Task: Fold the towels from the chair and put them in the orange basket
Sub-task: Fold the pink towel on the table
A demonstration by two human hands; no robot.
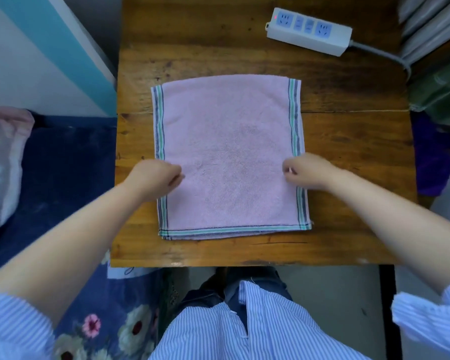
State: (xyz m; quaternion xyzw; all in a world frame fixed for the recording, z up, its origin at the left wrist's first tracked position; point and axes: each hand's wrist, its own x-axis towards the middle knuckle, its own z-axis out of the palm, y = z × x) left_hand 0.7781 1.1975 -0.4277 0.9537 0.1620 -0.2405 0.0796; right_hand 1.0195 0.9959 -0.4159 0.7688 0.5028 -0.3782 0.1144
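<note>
One pink towel (229, 157), already doubled judging by the layered near hem, is lying flat at mid wooden table (348, 141). Left hand (155, 178) and right hand (305, 171) are resting on its striped side edges, fingers curling; whether they are pinching cloth cannot be told. Step in hand, seemingly: another fold, calling for both edges lifting together. Power strip (309, 31) is sitting at the far corner. Chair and orange basket are not showing.

Each hand covers a stretch of the towel's (229, 157) striped side border, and the curled fingertips are too blurred to tell whether they pinch cloth. The strip's (309, 31) cord leaves by the right edge.
</note>
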